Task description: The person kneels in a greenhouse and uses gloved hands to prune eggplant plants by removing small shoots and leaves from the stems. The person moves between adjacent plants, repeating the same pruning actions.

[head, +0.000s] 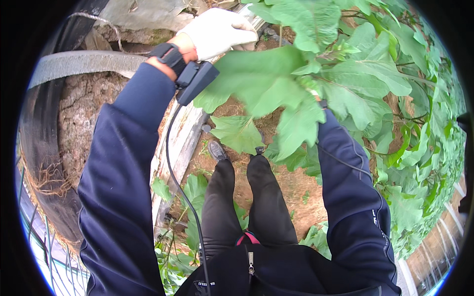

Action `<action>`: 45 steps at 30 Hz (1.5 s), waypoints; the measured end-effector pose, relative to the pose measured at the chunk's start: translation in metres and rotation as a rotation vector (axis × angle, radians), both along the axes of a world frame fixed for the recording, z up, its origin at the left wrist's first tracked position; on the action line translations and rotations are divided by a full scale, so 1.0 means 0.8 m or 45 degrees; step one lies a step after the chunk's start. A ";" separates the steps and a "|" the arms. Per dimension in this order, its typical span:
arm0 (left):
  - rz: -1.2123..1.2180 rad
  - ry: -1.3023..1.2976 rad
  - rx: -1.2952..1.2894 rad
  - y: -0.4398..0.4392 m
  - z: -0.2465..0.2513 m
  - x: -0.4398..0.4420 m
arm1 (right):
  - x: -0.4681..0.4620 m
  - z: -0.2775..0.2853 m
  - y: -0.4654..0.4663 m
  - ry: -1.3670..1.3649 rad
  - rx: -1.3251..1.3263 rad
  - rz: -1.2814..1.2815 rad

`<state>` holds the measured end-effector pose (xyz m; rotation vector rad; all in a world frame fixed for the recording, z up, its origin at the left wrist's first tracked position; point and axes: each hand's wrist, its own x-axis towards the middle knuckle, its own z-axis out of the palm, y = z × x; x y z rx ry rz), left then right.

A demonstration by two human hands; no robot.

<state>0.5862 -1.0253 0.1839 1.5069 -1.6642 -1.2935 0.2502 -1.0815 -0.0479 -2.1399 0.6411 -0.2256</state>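
Observation:
My left hand (224, 35), in a white glove, is at the top over the edge of a pale beam. Its fingers curl down beside a large lobed leaf (259, 77); whether they grip anything is hidden. A dark strap with a black device (196, 81) sits on that wrist, and a cable runs down from it. Leaves cover nearly all of my right hand (314, 94), with only a sliver of glove and wrist showing. That hand is in among the stems of a leafy plant (355, 81) that looks like eggplant.
Dense foliage (418, 148) fills the right side. On the left, a weathered whitish beam (181, 140) runs along the row, beside a grey curved band (89, 64), dark sheeting (40, 140) and a rough earthen wall (87, 107). My shoes (216, 151) stand on bare soil (296, 188).

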 end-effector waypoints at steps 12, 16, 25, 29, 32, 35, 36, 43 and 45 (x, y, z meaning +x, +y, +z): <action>-0.006 -0.576 -0.351 0.061 -0.092 -0.056 | 0.021 0.015 -0.023 -0.015 1.106 -0.925; 0.092 -0.510 -0.323 0.082 -0.130 -0.082 | 0.043 0.034 -0.031 0.813 -0.116 -0.412; 0.163 -0.606 -0.101 0.101 -0.173 -0.140 | 0.079 0.088 -0.031 0.541 0.492 -0.938; 0.113 -0.677 -0.010 0.089 -0.180 -0.162 | 0.085 0.103 -0.022 0.315 0.751 -1.015; 0.132 -0.717 -0.014 0.078 -0.182 -0.175 | 0.085 0.110 -0.014 0.231 0.425 -0.579; 0.258 -0.701 0.102 0.060 -0.182 -0.187 | 0.080 0.113 -0.005 0.192 -0.153 0.134; 0.311 -0.671 0.123 0.056 -0.182 -0.190 | 0.080 0.113 -0.002 0.104 0.547 -0.135; 0.523 -0.363 0.260 0.055 -0.189 -0.200 | 0.048 0.124 0.045 0.204 -0.197 -0.398; 0.538 -0.399 0.242 0.059 -0.189 -0.198 | 0.029 0.136 0.061 0.088 -0.374 -0.245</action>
